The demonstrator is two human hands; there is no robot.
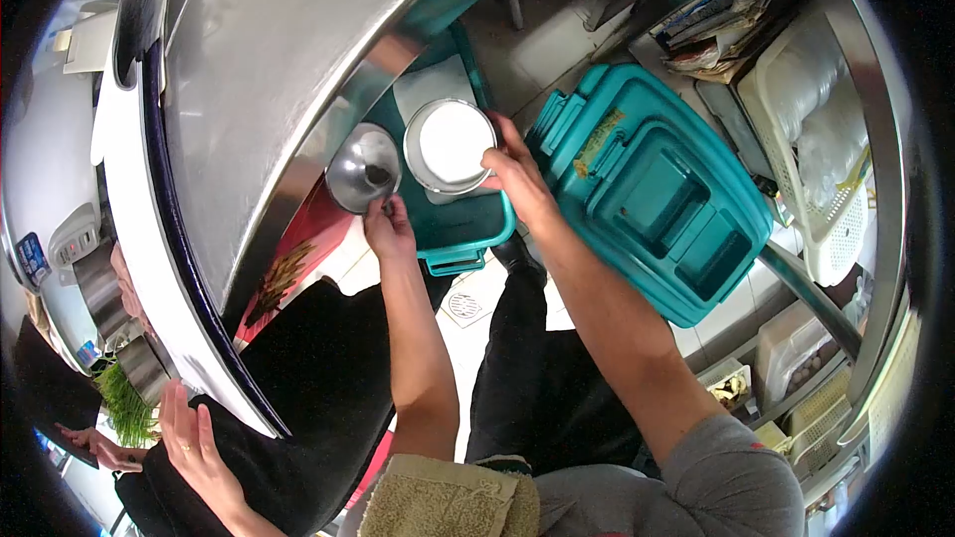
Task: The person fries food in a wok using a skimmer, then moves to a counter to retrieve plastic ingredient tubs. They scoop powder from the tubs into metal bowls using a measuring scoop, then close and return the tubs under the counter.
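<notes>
My right hand (515, 171) grips the rim of a round metal container (412, 161), thumb over the edge. White stuff (453, 142), too bright to make out, fills much of it. Left of it, my left hand (389, 227) pinches the near edge of a shiny metal bowl or lid (362, 171); which of the two I cannot tell. Both pieces are over an uncovered teal plastic bin (468, 229) on the floor. A pale sheet or bag (428, 88) shows inside the bin, partly hidden by the container.
The bin's large teal lid (652, 199) is propped to the right. A steel counter (269, 30) overhangs at left. Shelves with a white basket (836, 229) stand at right. Another person's hand (199, 443) is at lower left, near green herbs (123, 403). A drain (465, 305) shows on the tiles.
</notes>
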